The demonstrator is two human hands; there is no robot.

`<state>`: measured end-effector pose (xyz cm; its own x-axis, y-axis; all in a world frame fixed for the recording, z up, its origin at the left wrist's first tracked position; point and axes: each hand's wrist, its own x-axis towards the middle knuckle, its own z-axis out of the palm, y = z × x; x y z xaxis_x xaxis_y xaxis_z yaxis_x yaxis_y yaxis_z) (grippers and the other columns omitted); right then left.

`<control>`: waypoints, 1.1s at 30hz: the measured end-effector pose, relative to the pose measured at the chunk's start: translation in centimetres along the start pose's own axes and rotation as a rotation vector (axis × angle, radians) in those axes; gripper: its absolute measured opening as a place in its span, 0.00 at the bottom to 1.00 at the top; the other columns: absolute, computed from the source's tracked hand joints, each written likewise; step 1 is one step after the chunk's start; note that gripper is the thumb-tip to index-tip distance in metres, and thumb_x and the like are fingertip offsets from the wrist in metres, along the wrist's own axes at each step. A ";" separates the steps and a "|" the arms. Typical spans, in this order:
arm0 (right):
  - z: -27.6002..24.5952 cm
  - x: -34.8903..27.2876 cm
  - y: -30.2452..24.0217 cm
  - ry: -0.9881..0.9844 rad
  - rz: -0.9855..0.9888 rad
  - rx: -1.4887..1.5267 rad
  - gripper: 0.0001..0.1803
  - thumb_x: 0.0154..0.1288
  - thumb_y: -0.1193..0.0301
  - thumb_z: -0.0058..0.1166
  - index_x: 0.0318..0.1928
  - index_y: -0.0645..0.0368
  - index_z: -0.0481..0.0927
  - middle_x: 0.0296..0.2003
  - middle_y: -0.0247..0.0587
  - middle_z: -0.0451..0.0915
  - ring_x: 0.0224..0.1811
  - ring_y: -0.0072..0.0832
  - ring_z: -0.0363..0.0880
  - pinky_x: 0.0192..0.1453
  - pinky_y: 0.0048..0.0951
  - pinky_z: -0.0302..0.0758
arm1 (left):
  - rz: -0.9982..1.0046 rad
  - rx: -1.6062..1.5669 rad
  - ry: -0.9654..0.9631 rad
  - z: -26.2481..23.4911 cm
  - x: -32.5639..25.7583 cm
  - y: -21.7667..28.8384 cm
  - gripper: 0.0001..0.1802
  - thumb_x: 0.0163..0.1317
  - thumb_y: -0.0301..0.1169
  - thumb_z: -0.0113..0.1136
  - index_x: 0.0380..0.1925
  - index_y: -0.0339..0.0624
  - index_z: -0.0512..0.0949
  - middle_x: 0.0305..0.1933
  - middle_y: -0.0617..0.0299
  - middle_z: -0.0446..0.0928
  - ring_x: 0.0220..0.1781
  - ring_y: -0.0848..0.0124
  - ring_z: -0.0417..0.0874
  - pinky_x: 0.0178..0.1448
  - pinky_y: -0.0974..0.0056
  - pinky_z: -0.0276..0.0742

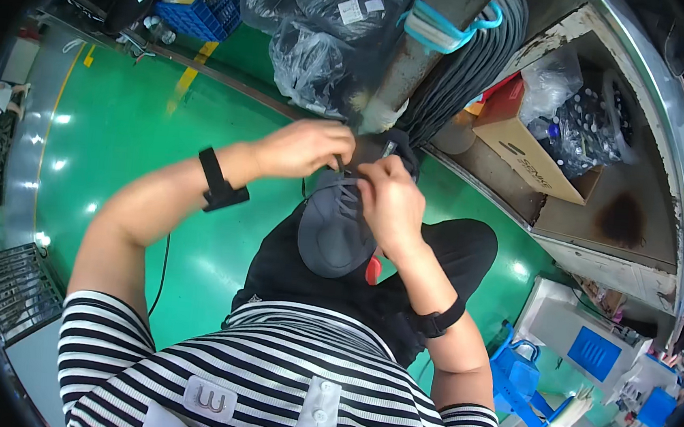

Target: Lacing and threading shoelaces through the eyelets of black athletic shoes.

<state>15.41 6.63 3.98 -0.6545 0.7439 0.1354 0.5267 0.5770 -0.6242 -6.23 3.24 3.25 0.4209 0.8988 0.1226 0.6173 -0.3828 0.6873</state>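
A dark grey lace-up shoe (332, 233) rests on my lap, its toe pointing toward me. Zigzag laces (348, 198) run up its front. At the shoe's upper left, my left hand (315, 148) is closed in a pinch on a dark shoelace (340, 163), and a loose end hangs below. My right hand (392, 202) is closed against the right side of the laces near the tongue. Its fingertips seem to grip a lace, but they are partly hidden. Each wrist wears a black band.
Ahead stand a rusty metal post (429, 50) with a light-blue clamp, clear bags of dark items (315, 57) and a bundle of black cables (476, 71). A cardboard box (527, 148) sits on a metal shelf to the right. A blue crate (205, 10) is at the far left.
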 end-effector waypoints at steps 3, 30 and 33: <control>3.0 -0.1 1.3 0.067 -0.068 0.008 0.07 0.55 0.72 0.62 0.37 0.54 0.83 0.35 0.39 0.77 0.36 0.42 0.80 0.39 0.40 0.76 | 0.011 0.032 0.135 1.4 -0.9 0.5 0.12 0.48 0.18 0.62 0.33 0.39 0.73 0.42 0.58 0.76 0.48 0.56 0.77 0.48 0.56 0.75; -4.2 -8.9 7.3 0.344 0.509 1.111 0.14 0.68 0.79 0.50 0.53 0.64 0.70 0.34 0.44 0.81 0.27 0.21 0.77 0.31 0.21 0.75 | -0.635 0.168 0.579 1.0 -5.2 -1.5 0.06 0.66 0.31 0.57 0.34 0.41 0.76 0.26 0.66 0.76 0.34 0.73 0.75 0.48 0.66 0.70; -1.4 -6.5 6.5 0.223 0.464 1.032 0.05 0.67 0.77 0.54 0.40 0.66 0.78 0.28 0.37 0.81 0.24 0.16 0.75 0.28 0.18 0.71 | -0.514 -0.263 0.650 4.5 -2.5 -0.3 0.06 0.60 0.28 0.61 0.34 0.38 0.76 0.23 0.58 0.76 0.26 0.65 0.75 0.37 0.64 0.73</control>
<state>23.87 6.08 0.12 -0.3496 0.9147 -0.2029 -0.0697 -0.2413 -0.9679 -4.49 0.12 -0.43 -0.3809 0.9211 0.0810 0.4189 0.0938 0.9032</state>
